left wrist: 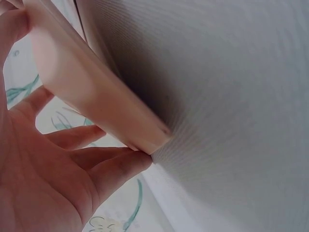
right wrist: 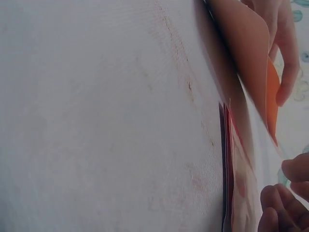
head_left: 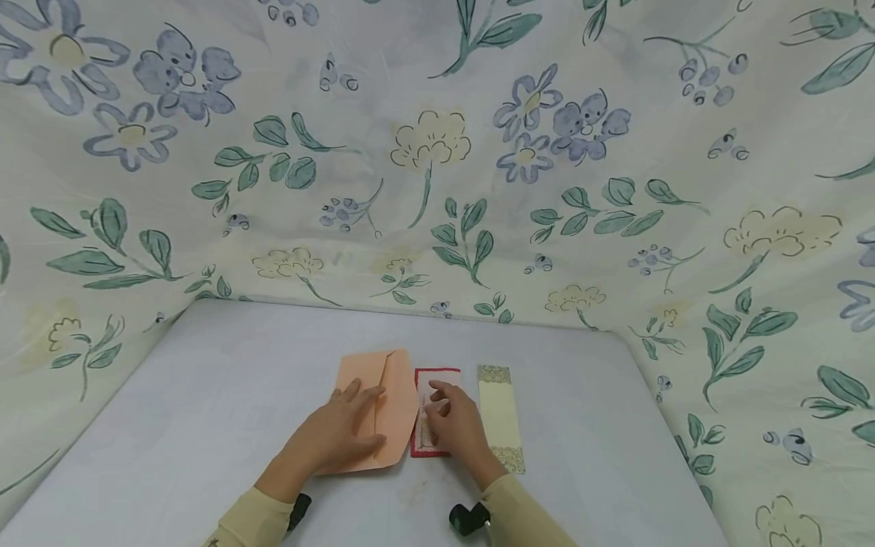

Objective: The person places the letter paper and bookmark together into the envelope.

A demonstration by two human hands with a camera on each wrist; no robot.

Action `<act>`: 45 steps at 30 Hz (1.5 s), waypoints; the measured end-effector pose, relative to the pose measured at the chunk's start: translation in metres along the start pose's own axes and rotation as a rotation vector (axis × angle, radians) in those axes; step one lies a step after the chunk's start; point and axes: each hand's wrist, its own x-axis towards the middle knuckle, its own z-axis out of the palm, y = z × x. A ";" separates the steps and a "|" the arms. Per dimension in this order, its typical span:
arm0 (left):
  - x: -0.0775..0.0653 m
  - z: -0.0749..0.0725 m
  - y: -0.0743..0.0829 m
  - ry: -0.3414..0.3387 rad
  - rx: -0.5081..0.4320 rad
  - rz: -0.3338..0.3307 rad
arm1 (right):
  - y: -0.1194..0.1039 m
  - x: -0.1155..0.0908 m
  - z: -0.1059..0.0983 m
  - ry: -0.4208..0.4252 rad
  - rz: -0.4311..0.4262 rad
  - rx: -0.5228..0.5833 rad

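Observation:
A peach paper envelope [head_left: 402, 387] lies on the table with its flap lifted on the right side. My left hand [head_left: 333, 431] rests across it, fingers spread over the paper; in the left wrist view fingertips touch the edge of the envelope [left wrist: 91, 92]. My right hand [head_left: 461, 431] hovers at a red-bordered card [head_left: 437, 374], partly covering it. Its fingers are loosely bent with nothing visible between them. In the right wrist view the card [right wrist: 240, 193] appears layered, with its end beside the envelope flap [right wrist: 244, 43].
Right of the card lies a cream paper strip [head_left: 500, 414] with glittery gold bands at both ends. Dark objects [head_left: 468, 520] show near each wrist. The white table [head_left: 225, 380] meets a floral cloth [head_left: 437, 251] at the back and sides.

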 end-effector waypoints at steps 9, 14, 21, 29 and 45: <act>0.001 0.002 -0.001 -0.001 0.004 -0.006 | 0.005 0.001 -0.004 0.087 -0.004 -0.059; 0.001 0.001 0.000 -0.008 -0.001 -0.013 | 0.007 0.002 -0.006 0.126 0.004 -0.089; 0.000 0.000 0.000 -0.014 -0.011 -0.016 | 0.010 -0.001 -0.009 0.182 -0.039 -0.140; 0.000 0.000 0.000 -0.016 -0.016 -0.016 | 0.012 -0.001 -0.010 0.197 -0.005 -0.187; 0.000 -0.001 0.000 -0.009 -0.012 -0.005 | 0.011 -0.001 -0.013 0.193 0.066 -0.213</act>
